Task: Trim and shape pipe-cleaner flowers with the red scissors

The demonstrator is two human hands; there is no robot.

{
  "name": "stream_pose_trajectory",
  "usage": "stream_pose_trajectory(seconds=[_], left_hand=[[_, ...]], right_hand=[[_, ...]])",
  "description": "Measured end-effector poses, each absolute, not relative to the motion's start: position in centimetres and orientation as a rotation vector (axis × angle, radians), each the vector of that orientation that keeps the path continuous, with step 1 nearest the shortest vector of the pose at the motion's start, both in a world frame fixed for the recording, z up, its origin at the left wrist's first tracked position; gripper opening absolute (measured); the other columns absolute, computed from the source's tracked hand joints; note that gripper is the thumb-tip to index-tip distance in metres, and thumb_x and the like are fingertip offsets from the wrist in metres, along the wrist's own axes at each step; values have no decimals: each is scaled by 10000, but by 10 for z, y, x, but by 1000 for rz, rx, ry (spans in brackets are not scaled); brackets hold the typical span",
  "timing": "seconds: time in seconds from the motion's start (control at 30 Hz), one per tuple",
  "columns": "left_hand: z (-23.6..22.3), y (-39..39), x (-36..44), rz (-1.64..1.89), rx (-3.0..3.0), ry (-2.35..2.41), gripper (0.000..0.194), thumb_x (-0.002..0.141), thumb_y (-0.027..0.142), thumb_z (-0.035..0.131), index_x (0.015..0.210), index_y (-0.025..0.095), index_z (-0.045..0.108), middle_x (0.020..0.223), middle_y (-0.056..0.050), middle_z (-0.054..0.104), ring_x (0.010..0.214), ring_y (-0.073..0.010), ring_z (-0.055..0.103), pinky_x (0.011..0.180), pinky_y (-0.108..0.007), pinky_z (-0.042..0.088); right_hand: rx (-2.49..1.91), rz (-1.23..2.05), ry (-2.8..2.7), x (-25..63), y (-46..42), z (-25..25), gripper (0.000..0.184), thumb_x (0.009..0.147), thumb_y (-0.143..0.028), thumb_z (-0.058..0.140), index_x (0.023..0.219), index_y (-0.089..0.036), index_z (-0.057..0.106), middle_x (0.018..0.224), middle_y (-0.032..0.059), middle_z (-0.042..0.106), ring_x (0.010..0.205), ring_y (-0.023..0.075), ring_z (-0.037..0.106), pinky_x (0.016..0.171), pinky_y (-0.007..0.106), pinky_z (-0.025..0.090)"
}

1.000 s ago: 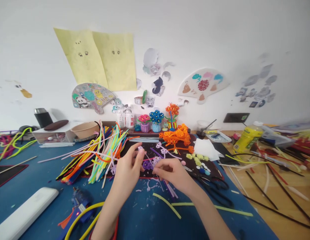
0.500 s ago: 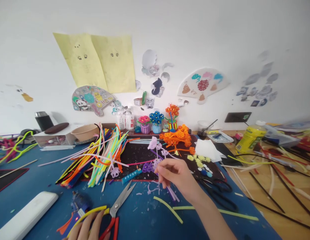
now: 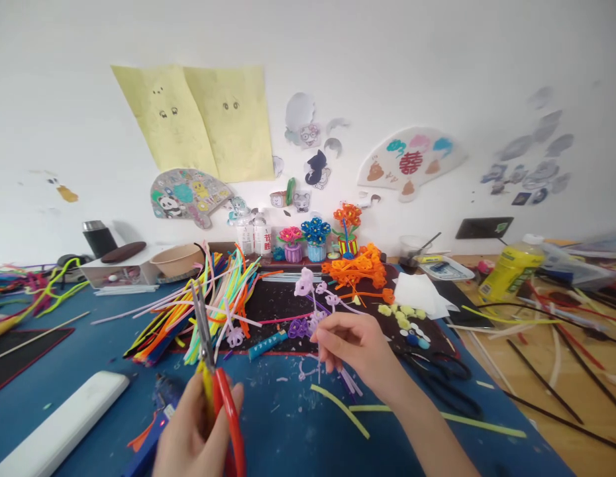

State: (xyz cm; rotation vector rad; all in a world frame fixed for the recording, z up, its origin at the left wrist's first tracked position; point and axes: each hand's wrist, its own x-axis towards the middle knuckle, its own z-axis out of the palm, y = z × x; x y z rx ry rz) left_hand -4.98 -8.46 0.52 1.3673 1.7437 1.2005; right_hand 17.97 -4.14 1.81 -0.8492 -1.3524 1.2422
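Observation:
My left hand (image 3: 186, 424) is closed around a pair of scissors (image 3: 228, 411) with red and yellow handles, lifted off the mat with the blades pointing up. My right hand (image 3: 355, 344) pinches a lilac pipe cleaner stem between thumb and fingers. Along that stem are small looped lilac blossoms (image 3: 304, 283), rising above the fingers, and its lower end shows beneath the hand. Darker purple looped blossoms (image 3: 298, 328) lie just behind my right fingertips. Under the left wrist, a blue glue gun (image 3: 154, 434) with an orange trigger is partly covered.
Bundled coloured pipe cleaners (image 3: 223, 298) lie left of centre. Orange pipe cleaner flowers (image 3: 355, 268) and yellow pom-poms (image 3: 402, 315) are behind the right hand. Black scissors (image 3: 442, 374) rest by the right forearm. A white box-like object (image 3: 64, 424) lies at the left front.
My left hand has picked the scissors up from the mat and turned their blades upward. My right hand keeps its pinch on the lilac stem. The view has shifted slightly.

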Motion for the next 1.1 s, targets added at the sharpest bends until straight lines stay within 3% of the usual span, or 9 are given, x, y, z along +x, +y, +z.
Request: stream_pose_trajectory(seconds=[0.07,0.17,0.33,0.47,0.67,0.83,1.0,1.1], left_hand=[[22,-76,-17,1358,1212,1371,338,689,509,635,744,205,498,592,42,553,404,-94,447,383,-219,376],[33,-60,20,1439,1222,1079,294,747,438,627,682,177,509,631,7,584,530,-118,553,511,-242,476],[34,-44,38,1494,1199,964,285,688,292,728,740,189,468,646,57,606,476,-66,532,469,-188,445],[35,-40,37,1516,1153,1010,313,660,283,752,746,191,465,560,87,547,481,-71,525,470,-184,443],[40,-35,30,1522,1252,1080,296,654,252,756,751,180,485,596,82,533,547,-59,501,540,-172,416],[42,-37,29,1463,1292,1162,276,661,275,736,757,180,495,612,64,529,572,-88,521,542,-195,422],[42,-39,24,1223,1562,1184,246,751,411,611,754,177,534,569,53,488,489,-92,472,465,-201,387],[39,-43,14,1181,1741,1326,266,764,443,549,833,186,546,659,29,537,494,-106,482,460,-218,392]], right_hand=[[-854,1265,-1372,177,-42,17,270,804,-406,667,749,-142,677,570,2,639,454,84,570,449,188,457],[-845,1316,-1396,173,-42,15,276,788,-421,681,766,-146,685,564,-2,637,458,88,577,441,181,451],[-796,1373,-1408,170,-41,14,308,739,-448,720,765,-143,684,555,-11,626,449,88,569,423,173,429],[-832,1412,-1444,173,-41,13,302,781,-444,677,798,-143,686,575,-1,643,461,92,575,438,177,435],[-921,1515,-1605,178,-43,13,257,741,-408,722,714,-158,664,588,-8,626,510,111,573,526,218,480],[-876,1503,-1762,177,-48,17,242,823,-398,631,743,-174,673,616,-9,614,529,110,563,548,222,471],[-784,1471,-1674,167,-47,11,259,794,-406,670,772,-150,707,655,4,634,572,112,569,598,230,469],[-742,1448,-1590,161,-44,6,282,804,-410,660,775,-136,723,658,18,635,595,120,564,590,231,466]])
